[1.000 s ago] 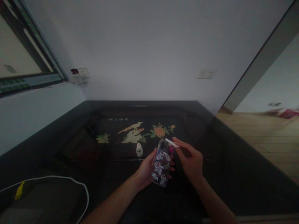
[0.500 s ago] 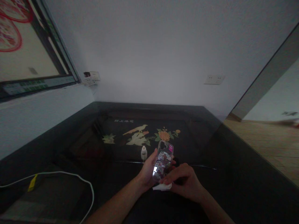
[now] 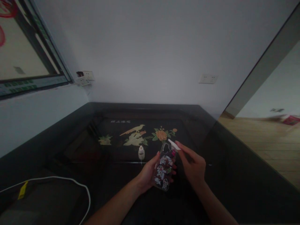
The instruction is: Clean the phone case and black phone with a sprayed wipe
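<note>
A clear phone case [image 3: 162, 170] with cartoon prints was tilted in the person's left hand [image 3: 148, 175], which came in from nine o'clock with the thumb along the near edge and the fingers curled behind, gripping it above the bench [image 3: 234, 181]. At the case's one o'clock corner was a folded white wipe [image 3: 174, 145], pinched between the thumb and fingers of the right hand [image 3: 193, 165], itself at three o'clock; whether the wipe met the case could not be told. Near the left hand, at ten o'clock from the case, a small white-capped bottle [image 3: 141, 153] stood upright on the bench. Beyond it, an orange flower [image 3: 161, 135] decorated the bench top at twelve o'clock and a bird [image 3: 134, 129] at eleven. A white cable [image 3: 56, 177] with a yellow tag [image 3: 22, 190] curved between eight and nine o'clock. Farther out, a wall socket [image 3: 208, 78] was at one o'clock, a window [image 3: 23, 53] at ten, and a wooden floor [image 3: 262, 140] between two and three.
</note>
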`<action>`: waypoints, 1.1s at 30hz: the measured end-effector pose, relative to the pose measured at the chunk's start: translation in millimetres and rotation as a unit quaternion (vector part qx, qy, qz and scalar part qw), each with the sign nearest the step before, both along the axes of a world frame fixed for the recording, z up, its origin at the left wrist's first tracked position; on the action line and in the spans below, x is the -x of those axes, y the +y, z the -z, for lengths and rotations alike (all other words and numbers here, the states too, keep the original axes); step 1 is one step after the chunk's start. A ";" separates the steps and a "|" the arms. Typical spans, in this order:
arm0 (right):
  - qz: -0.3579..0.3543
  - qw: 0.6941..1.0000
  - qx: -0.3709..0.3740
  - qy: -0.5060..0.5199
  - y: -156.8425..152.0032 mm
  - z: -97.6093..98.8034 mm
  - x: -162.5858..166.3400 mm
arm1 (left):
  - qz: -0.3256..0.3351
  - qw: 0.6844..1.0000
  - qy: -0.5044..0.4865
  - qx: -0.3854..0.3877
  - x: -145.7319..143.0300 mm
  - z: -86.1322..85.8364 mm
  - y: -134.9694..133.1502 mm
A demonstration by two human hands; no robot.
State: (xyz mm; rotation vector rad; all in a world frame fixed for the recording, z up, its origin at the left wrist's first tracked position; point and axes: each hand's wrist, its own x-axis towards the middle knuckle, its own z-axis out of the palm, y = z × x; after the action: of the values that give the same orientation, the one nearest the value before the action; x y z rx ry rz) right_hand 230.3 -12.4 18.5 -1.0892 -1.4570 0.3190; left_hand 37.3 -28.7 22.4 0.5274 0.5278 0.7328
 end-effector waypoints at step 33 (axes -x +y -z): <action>-0.008 0.920 0.173 0.352 25.6 -1.3 -17.8 | -0.077 0.874 0.407 -0.252 12.9 -12.7 -7.8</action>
State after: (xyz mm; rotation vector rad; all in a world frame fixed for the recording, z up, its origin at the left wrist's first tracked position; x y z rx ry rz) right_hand 248.1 13.3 19.8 -1.0795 -0.7736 0.9061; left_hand 24.5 -36.5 35.1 1.3212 1.1869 0.7838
